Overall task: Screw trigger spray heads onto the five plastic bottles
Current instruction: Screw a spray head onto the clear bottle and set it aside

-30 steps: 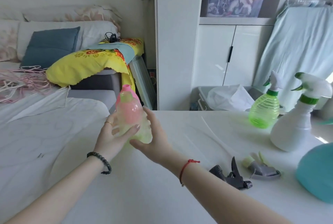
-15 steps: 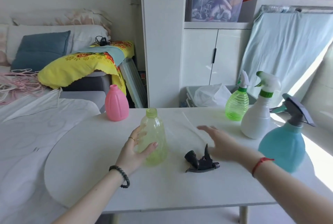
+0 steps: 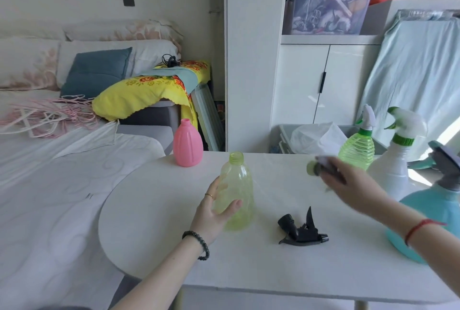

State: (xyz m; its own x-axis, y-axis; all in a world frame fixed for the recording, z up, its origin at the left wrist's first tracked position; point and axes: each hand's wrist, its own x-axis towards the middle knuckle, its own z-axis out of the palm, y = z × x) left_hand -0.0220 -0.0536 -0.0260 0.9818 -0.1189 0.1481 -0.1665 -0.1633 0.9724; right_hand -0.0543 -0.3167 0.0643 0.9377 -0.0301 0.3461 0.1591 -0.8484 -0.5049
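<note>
A pale yellow-green bottle [image 3: 236, 192] with an open neck stands upright mid-table, and my left hand [image 3: 215, 212] wraps its lower side. My right hand [image 3: 348, 182] hovers above the table to its right, shut on a grey spray head with a yellow-green collar [image 3: 314, 167], blurred by motion. A black spray head [image 3: 302, 230] lies on the table in front. A pink bottle [image 3: 187, 144] without a head stands at the table's far left edge. At the right stand a ribbed green bottle [image 3: 357, 146], a white bottle [image 3: 393, 167] and a teal bottle [image 3: 433, 210], each with a head on.
The white table [image 3: 174, 210] has a rounded left end beside a bed [image 3: 49, 185] with white sheets. A white cabinet [image 3: 321, 80] and a grey bin with a plastic bag [image 3: 316, 135] stand behind the table.
My right hand has picked the grey spray head up off the table and lifted it toward the bottle. The left hand stays on the yellow-green bottle.
</note>
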